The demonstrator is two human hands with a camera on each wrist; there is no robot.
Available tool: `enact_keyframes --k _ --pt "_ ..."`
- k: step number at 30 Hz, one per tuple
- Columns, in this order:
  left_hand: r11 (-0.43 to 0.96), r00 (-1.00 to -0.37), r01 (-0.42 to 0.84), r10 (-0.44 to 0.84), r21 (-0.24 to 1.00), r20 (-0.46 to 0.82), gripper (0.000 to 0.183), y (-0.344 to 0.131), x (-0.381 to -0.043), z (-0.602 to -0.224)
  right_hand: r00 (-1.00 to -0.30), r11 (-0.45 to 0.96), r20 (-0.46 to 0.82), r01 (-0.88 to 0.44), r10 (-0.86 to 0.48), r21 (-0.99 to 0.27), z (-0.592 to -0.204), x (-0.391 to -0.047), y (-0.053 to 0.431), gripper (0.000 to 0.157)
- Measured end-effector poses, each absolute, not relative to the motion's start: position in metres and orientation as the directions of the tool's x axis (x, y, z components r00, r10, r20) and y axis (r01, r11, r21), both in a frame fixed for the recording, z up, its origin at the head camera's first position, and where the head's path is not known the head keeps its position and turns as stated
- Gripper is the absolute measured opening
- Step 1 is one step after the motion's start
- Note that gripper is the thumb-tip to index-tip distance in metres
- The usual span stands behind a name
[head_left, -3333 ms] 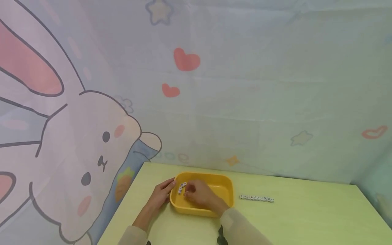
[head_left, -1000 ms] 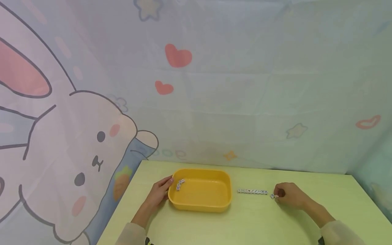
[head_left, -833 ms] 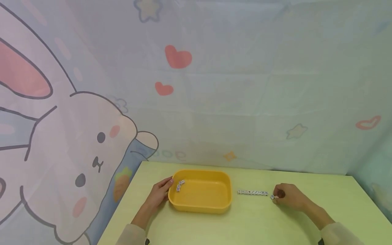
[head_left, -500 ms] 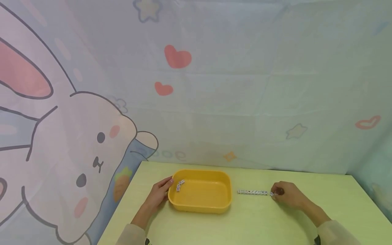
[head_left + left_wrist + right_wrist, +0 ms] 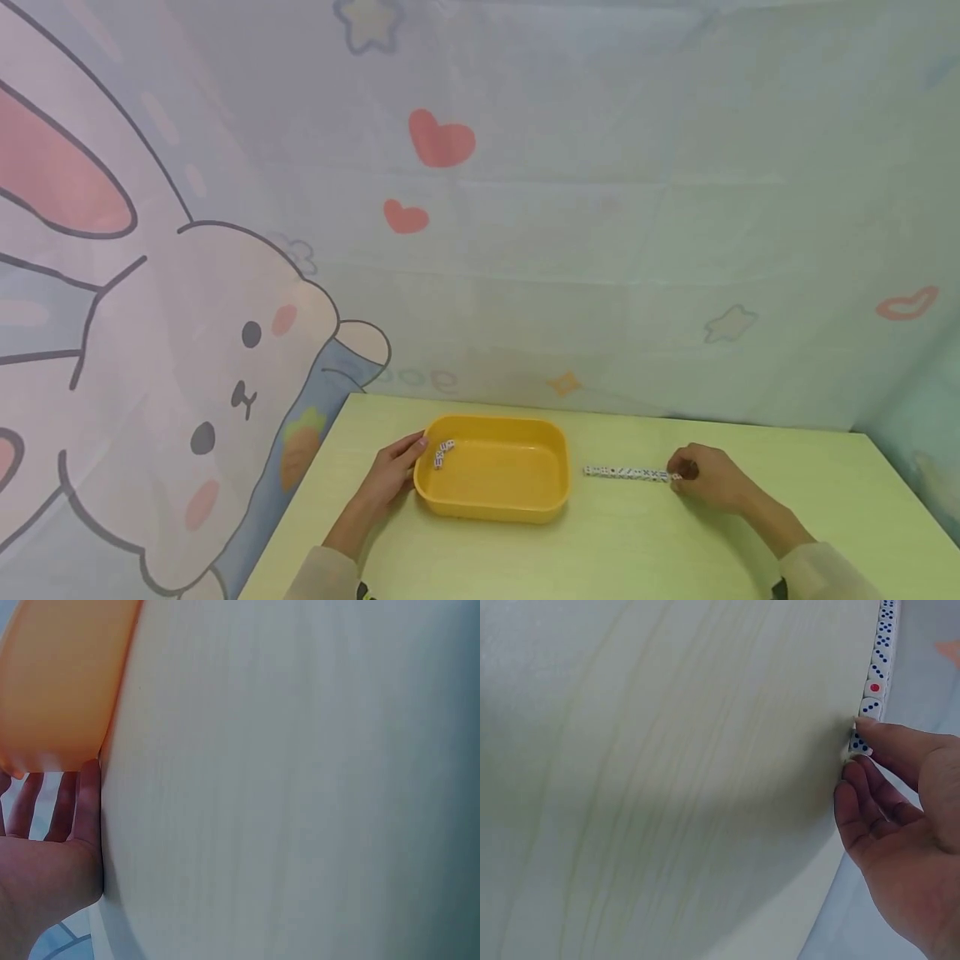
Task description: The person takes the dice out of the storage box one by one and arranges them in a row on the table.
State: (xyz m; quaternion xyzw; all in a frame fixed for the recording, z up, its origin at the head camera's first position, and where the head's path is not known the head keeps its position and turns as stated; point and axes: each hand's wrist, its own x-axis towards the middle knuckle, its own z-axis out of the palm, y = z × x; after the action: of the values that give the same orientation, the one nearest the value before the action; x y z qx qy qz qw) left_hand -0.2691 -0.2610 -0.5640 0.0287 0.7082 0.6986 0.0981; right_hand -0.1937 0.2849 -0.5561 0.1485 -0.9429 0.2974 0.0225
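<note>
A row of small white dice (image 5: 626, 473) runs along the table to the right of a yellow plastic tray (image 5: 495, 512). My right hand (image 5: 708, 477) is at the row's right end. In the right wrist view its thumb and fingers pinch the end die (image 5: 860, 742), whose blue pips show, in line with the others. My left hand (image 5: 384, 479) rests against the tray's left end. In the left wrist view its straight fingers (image 5: 88, 799) touch the tray's outer wall (image 5: 64, 697). Several more dice (image 5: 441, 455) lie inside the tray at its left end.
The pale yellow-green table (image 5: 600, 550) ends at the back against a hanging cloth backdrop (image 5: 585, 250) printed with a rabbit, hearts and stars. The cloth also closes off the left and right sides.
The right hand has gone from inside the tray to the row's right end. Loose dice by its fingers have come up against the row, making it longer. The left hand stays at the tray.
</note>
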Motion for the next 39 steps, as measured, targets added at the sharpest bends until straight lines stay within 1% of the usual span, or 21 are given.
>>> enact_keyframes --k 5,9,15,21,24,27,31,33,39 --pt "0.023 -0.981 -0.092 0.17 0.995 -0.095 0.063 -0.259 -0.271 -0.564 -0.953 0.77 0.134 -0.3 -0.273 -0.563 -0.556 -0.2 0.288 0.011" --pt "0.019 -0.981 -0.097 0.17 0.995 -0.099 0.063 -0.258 -0.271 -0.565 -0.951 0.768 0.133 -0.305 -0.281 -0.562 -0.554 -0.204 0.289 0.013" --pt "0.019 -0.982 -0.088 0.168 0.996 -0.09 0.064 -0.258 -0.272 -0.565 -0.946 0.758 0.126 -0.315 -0.298 -0.57 -0.554 -0.201 0.291 0.012" --pt "0.005 -0.98 -0.099 0.171 0.995 -0.099 0.063 -0.259 -0.272 -0.566 -0.939 0.746 0.149 -0.338 -0.311 -0.574 -0.557 -0.201 0.291 0.01" --pt "0.008 -0.979 -0.1 0.177 0.995 -0.1 0.064 -0.258 -0.273 -0.567 -0.942 0.754 0.148 -0.331 -0.302 -0.568 -0.556 -0.2 0.29 0.012" --pt "0.013 -0.978 -0.102 0.181 0.995 -0.103 0.064 -0.258 -0.272 -0.567 -0.943 0.775 0.164 -0.33 -0.288 -0.539 -0.553 -0.199 0.286 0.019" --pt "0.014 -0.978 -0.101 0.181 0.995 -0.102 0.063 -0.259 -0.271 -0.567 -0.937 0.8 0.235 -0.343 -0.257 -0.493 -0.546 -0.199 0.269 0.03" --pt "0.011 -0.978 -0.101 0.181 0.995 -0.101 0.063 -0.259 -0.27 -0.566 -0.927 0.792 0.288 -0.358 -0.239 -0.495 -0.542 -0.2 0.254 0.033" --pt "-0.009 -0.975 -0.102 0.201 0.995 -0.098 0.062 -0.261 -0.272 -0.566 -0.89 0.7 0.403 -0.426 -0.212 -0.574 -0.529 -0.209 0.19 0.029"
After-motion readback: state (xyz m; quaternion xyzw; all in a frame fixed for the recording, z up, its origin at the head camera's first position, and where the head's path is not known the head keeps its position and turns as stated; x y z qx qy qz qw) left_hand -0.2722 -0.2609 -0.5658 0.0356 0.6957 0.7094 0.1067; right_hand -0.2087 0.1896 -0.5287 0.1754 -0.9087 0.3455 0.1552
